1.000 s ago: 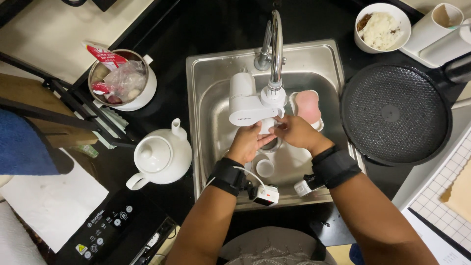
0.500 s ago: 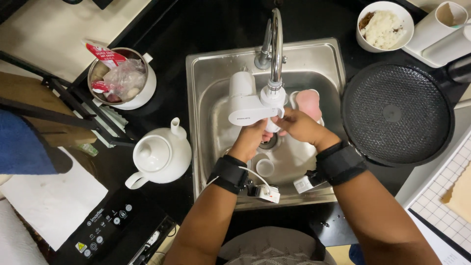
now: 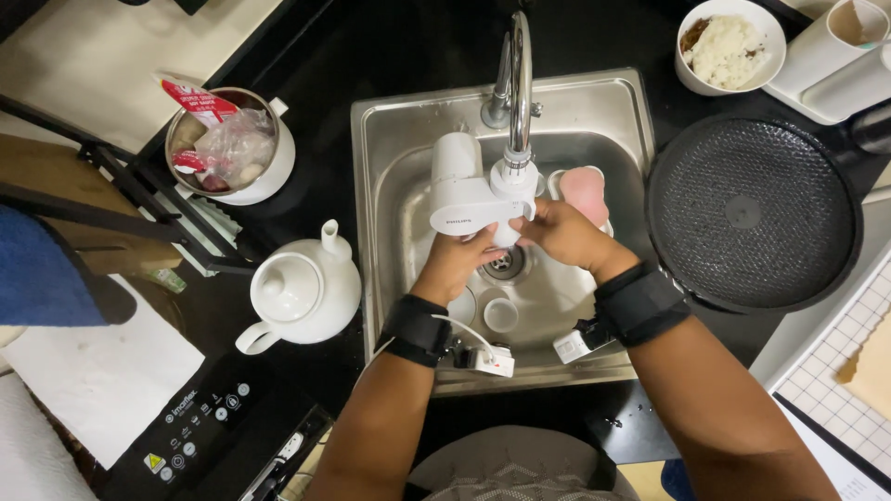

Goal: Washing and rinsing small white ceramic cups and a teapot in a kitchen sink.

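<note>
In the head view, both hands are held together under the white filter unit (image 3: pixel 461 190) on the chrome tap (image 3: pixel 516 88), over the drain of the steel sink (image 3: pixel 594 102): the left hand (image 3: pixel 457 263) and the right hand (image 3: pixel 564 234) have fingers curled inward and pressed together, though whether anything is pinched between them cannot be told. The washing is judged mid-way, since a small white cup (image 3: pixel 501 314) and a pink dish (image 3: pixel 585 192) are left in the basin. Room is tight, hemmed by the sink walls, the white teapot (image 3: pixel 302 288) and the black pan (image 3: pixel 752 211).

Both hands, left (image 3: pixel 457 263) and right (image 3: pixel 564 234), fingertips together, wrists black-banded.
</note>
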